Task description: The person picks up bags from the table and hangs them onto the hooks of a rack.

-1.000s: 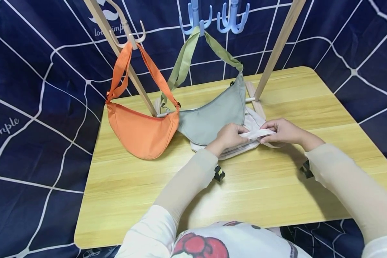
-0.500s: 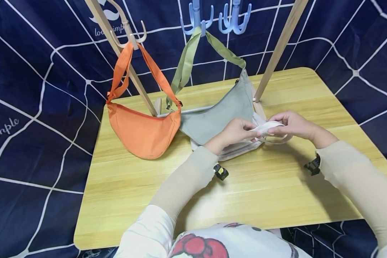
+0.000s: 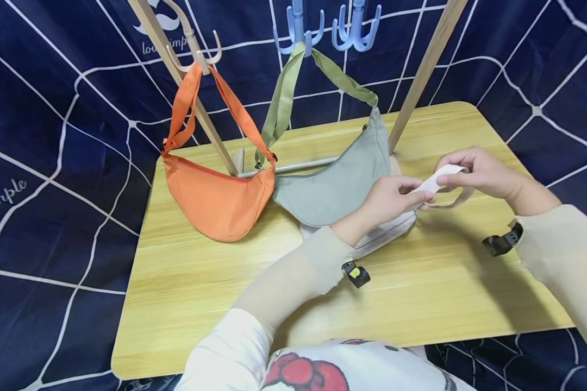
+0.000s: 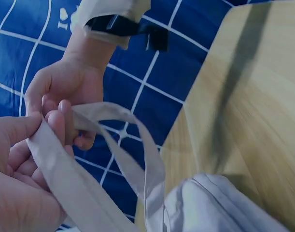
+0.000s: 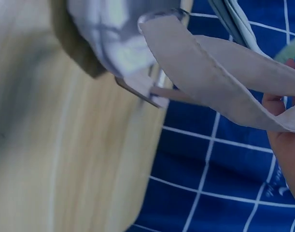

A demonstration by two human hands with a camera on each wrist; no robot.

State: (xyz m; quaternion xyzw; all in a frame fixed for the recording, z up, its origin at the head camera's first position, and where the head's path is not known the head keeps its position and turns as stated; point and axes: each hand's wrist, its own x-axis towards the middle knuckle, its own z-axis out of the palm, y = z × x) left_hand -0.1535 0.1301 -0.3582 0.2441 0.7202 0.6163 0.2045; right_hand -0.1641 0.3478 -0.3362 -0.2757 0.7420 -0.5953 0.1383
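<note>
In the head view my left hand (image 3: 388,201) pinches the pale, off-white strap (image 3: 437,178) of a bag. A short way to the right, my right hand (image 3: 486,175) pinches the same strap, and a loop of it hangs between the two. The strap's pale bag (image 3: 386,234) lies low on the table, partly hidden behind my left hand and under a grey-green bag (image 3: 330,193). The left wrist view shows the flat strap (image 4: 75,183) running from the fingers down towards the gathered pale bag (image 4: 210,200).
An orange bag (image 3: 217,203) hangs at the left from a beige hook (image 3: 200,60). The grey-green bag's strap loops over a blue hook (image 3: 298,32), with a second blue hook (image 3: 356,32) beside it. Wooden posts (image 3: 423,76) flank them above the wooden table (image 3: 200,315).
Both hands have moved right and the right hand has risen, drawing the strap out from the bag. The pale bag has slid rightward, and the grey-green bag has shifted a little right.
</note>
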